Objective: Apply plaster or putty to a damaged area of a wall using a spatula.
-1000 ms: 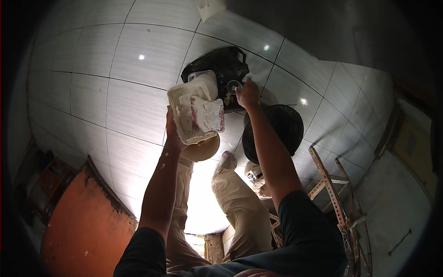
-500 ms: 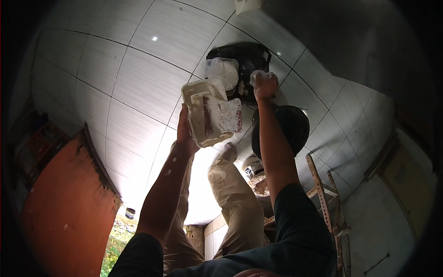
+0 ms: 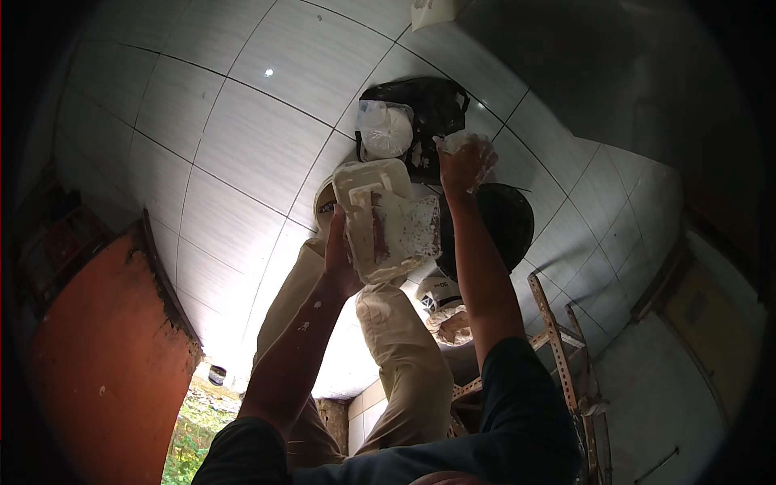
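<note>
My left hand [image 3: 343, 267] grips a smeared, off-white plastic tub [image 3: 368, 176] by its left side. Across the tub lies a flat, putty-crusted scraper [image 3: 416, 230] with a reddish-brown strip; whether my fingers also touch it is hidden. To the right, my right hand [image 3: 462, 171] is raised and partly closed around a whitish, crumpled, film-like mass, too unclear to name. Beyond it on the floor sits a black bag [image 3: 436, 101]. A clear plastic bag of white material [image 3: 385, 131] rests at that bag's left side.
A round black tub [image 3: 509, 226] stands right of my right forearm. Closer in are a white bucket-like container [image 3: 439, 293] and a rusty perforated metal frame [image 3: 554, 335]. An orange panel [image 3: 105, 364] rises at left. Pale tiles [image 3: 259, 137] cover the floor.
My left hand has brought the tub and scraper slightly nearer and to the right. My right hand has turned and come slightly nearer. My left leg now shows farther forward.
</note>
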`<state>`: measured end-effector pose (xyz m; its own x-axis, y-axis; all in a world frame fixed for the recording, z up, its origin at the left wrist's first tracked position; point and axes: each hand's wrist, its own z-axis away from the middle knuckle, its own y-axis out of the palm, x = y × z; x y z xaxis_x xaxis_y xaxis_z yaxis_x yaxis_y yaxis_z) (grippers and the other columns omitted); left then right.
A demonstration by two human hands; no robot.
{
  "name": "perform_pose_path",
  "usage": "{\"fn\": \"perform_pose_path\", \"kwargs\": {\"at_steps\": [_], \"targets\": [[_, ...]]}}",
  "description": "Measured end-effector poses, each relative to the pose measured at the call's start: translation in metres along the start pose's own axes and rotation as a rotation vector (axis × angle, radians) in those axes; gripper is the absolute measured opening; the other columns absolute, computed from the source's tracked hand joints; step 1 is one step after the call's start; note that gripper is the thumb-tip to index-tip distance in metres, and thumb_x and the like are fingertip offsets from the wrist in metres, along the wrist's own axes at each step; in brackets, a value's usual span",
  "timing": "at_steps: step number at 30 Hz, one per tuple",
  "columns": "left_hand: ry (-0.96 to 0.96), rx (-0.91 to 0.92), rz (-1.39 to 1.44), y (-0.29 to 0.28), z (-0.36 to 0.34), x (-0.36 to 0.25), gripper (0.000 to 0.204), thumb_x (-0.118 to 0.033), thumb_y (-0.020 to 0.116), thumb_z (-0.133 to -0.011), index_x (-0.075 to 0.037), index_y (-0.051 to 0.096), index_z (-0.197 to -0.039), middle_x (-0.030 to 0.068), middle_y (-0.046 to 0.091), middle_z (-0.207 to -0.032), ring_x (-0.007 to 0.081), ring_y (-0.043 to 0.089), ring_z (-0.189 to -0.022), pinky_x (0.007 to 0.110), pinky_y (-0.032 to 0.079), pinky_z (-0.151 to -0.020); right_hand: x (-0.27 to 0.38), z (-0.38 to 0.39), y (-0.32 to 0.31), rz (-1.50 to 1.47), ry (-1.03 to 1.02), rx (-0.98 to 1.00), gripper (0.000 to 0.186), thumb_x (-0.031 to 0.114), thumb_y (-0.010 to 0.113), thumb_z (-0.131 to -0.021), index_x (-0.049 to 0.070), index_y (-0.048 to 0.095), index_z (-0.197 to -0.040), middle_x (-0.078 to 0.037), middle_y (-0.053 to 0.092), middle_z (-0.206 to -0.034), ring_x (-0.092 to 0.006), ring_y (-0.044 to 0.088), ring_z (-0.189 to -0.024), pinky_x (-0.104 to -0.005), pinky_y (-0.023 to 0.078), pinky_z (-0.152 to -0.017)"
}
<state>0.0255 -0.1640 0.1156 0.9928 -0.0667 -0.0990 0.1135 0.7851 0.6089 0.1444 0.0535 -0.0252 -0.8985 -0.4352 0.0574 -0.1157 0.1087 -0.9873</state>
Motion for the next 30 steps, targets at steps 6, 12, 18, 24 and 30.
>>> {"fn": "perform_pose_path", "kwargs": {"at_steps": [6, 12, 18, 24, 30], "targets": [[-0.027, -0.009, 0.165, 0.018, 0.000, 0.020, 0.061, -0.063, 0.040, -0.094, -0.014, 0.050, -0.129, 0.0056, 0.060, -0.106, 0.0201, 0.061, -0.094, 0.040, 0.053, -0.080, -0.028, 0.023, -0.056, -0.379, 0.382, -0.338, 0.057, 0.039, 0.080, -0.075, -0.005, 0.052, -0.099, -0.023, 0.052, -0.098, -0.0371, 0.053, -0.095, -0.0507, 0.042, -0.087], [-0.084, -0.005, 0.048, 0.051, 0.014, 0.041, 0.070, -0.064, 0.039, -0.094, -0.014, 0.035, -0.143, 0.0116, 0.047, -0.134, 0.0302, 0.049, -0.123, 0.053, 0.043, -0.101, -0.099, 0.123, -0.064, -0.866, 0.828, -0.214, 0.061, 0.039, 0.078, -0.076, -0.010, 0.055, -0.104, -0.026, 0.057, -0.106, -0.0357, 0.058, -0.095, -0.0461, 0.043, -0.087], [0.006, 0.177, -0.347, 0.041, 0.020, 0.064, 0.072, -0.064, 0.039, -0.093, -0.014, 0.033, -0.144, 0.0125, 0.045, -0.136, 0.0295, 0.049, -0.123, 0.052, 0.044, -0.101, -0.148, 0.174, -0.033, -0.365, 0.660, 0.330, 0.058, 0.031, 0.080, -0.070, 0.000, 0.056, -0.112, -0.025, 0.056, -0.112, -0.0404, 0.055, -0.101, -0.0488, 0.040, -0.094], [-0.140, -0.038, -0.179, 0.039, 0.008, 0.071, 0.072, -0.063, 0.039, -0.094, -0.012, 0.033, -0.144, 0.0126, 0.045, -0.137, 0.0285, 0.049, -0.124, 0.051, 0.045, -0.101, -0.122, 0.196, -0.014, -0.056, 0.626, 0.223, 0.055, 0.029, 0.071, -0.077, 0.002, 0.049, -0.120, -0.021, 0.048, -0.114, -0.0411, 0.048, -0.109, -0.0486, 0.042, -0.095], [-0.141, 0.087, -0.100, 0.024, 0.002, 0.057, 0.073, -0.069, 0.036, -0.091, -0.020, 0.030, -0.145, 0.0114, 0.038, -0.140, 0.0270, 0.045, -0.126, 0.046, 0.047, -0.100, -0.082, 0.214, 0.022, -0.395, 0.489, 0.215, 0.037, 0.026, 0.064, -0.083, 0.005, 0.056, -0.113, -0.017, 0.057, -0.104, -0.0358, 0.054, -0.102, -0.0469, 0.044, -0.091]]}}
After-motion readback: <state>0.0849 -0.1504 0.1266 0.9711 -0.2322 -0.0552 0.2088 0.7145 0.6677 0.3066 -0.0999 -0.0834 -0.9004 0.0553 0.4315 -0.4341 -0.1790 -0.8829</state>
